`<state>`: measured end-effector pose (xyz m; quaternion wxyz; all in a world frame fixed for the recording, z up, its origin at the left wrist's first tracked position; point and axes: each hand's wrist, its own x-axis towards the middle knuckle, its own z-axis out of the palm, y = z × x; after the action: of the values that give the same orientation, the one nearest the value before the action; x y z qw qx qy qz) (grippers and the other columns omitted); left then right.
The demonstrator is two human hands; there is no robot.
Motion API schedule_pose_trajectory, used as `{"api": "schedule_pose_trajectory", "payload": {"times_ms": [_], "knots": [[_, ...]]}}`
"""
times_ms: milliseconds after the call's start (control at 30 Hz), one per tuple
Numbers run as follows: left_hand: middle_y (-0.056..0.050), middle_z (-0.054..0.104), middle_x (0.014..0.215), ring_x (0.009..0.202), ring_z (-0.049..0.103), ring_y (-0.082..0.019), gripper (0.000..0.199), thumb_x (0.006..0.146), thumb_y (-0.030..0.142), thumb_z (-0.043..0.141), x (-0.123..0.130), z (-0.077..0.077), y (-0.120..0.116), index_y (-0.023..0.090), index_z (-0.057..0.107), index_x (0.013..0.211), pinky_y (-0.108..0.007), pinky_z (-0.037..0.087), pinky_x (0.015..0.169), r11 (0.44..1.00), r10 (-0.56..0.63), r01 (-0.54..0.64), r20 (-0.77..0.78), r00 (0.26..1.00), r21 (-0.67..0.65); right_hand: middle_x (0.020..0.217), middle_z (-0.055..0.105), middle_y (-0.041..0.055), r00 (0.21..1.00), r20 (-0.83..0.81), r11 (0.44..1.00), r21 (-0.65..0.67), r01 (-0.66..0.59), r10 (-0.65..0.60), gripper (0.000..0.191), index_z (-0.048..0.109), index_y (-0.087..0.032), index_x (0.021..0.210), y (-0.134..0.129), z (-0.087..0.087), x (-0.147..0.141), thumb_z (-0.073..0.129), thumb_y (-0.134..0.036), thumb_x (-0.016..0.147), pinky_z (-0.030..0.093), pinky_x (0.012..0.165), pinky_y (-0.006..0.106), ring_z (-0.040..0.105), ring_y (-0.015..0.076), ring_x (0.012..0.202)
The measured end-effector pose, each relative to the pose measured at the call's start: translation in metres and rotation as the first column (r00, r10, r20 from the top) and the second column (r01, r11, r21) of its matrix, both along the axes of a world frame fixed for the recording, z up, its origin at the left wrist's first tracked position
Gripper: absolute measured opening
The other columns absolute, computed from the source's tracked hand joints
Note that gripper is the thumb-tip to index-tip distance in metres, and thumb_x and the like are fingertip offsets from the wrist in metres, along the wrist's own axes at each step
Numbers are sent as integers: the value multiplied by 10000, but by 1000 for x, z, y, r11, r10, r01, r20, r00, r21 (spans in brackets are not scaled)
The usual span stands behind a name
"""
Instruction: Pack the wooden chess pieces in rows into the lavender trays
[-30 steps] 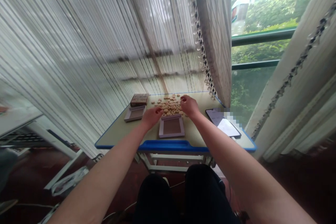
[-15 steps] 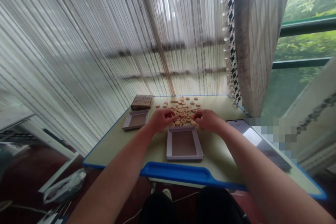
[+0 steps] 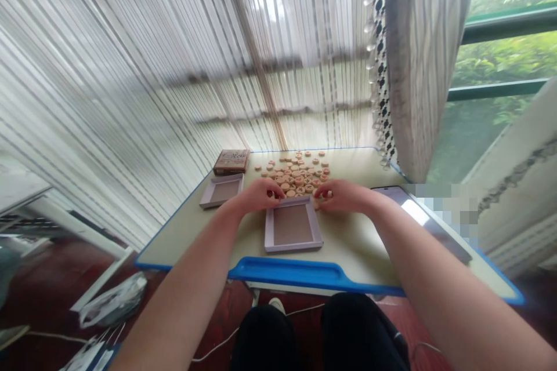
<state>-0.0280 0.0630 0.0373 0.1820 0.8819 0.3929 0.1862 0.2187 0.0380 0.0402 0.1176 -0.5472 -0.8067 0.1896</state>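
Round wooden pieces (image 3: 300,175) heaped on the surface (image 3: 357,235), between and just beyond left hand (image 3: 263,194) and right hand (image 3: 337,195). Hands apart, fingers curled; whether gripping, cannot tell. Writing on pieces, far-left box (image 3: 232,159): too small to read.

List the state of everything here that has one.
Left hand: curled, grip unclear
Right hand: curled, grip unclear
Wooden discs: loosely clumped, some scattered
Middle tray: open side up
Left tray: open side up
Printed box: lying flat
Phone: face up, partly hidden
String curtain: hanging
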Motion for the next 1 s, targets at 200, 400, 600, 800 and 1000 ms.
{"api": "schedule_pose_trajectory", "payload": {"times_ms": [200,400,600,800,1000], "knots": [[2,628,633,595,533,-106,154,591,160,567,4,-6,-1,160,689,685,-197,401,560,999,39,-39,-4,999,-30,870,658,7,997,-37,996,67,-64,67,259,687,-258,910,6,-9,1,636,-358,677,403,656,224,574,154,752],[1,593,604,579,502,-96,189,700,260,535,12,-11,-4,141,668,638,-209,370,555,964,145,-156,64,987,213,728,659,30,1000,-3,988,152,-25,26,321,702,-204,761,14,-14,0,447,-392,816,361,598,229,556,147,673],[-9,582,611,603,499,-110,233,731,308,516,1,-13,7,145,656,642,-235,391,609,838,349,-387,168,922,384,799,660,30,996,-20,963,256,89,-87,244,677,-204,878,17,-16,-1,503,-348,784,355,606,215,558,137,700],[-44,640,820,831,559,-167,212,714,321,571,-1,-20,13,190,713,801,-280,427,805,874,289,-324,147,946,363,849,637,16,992,-1,965,231,122,-125,225,664,-225,909,23,-22,5,578,-280,708,385,637,211,560,134,716],[-50,660,853,877,569,-182,258,717,407,600,1,-22,13,197,723,802,-300,427,843,915,243,-278,149,958,292,941,635,39,993,-15,961,251,115,-115,145,677,-200,804,18,-18,0,615,-265,690,399,718,217,573,155,822]]}}
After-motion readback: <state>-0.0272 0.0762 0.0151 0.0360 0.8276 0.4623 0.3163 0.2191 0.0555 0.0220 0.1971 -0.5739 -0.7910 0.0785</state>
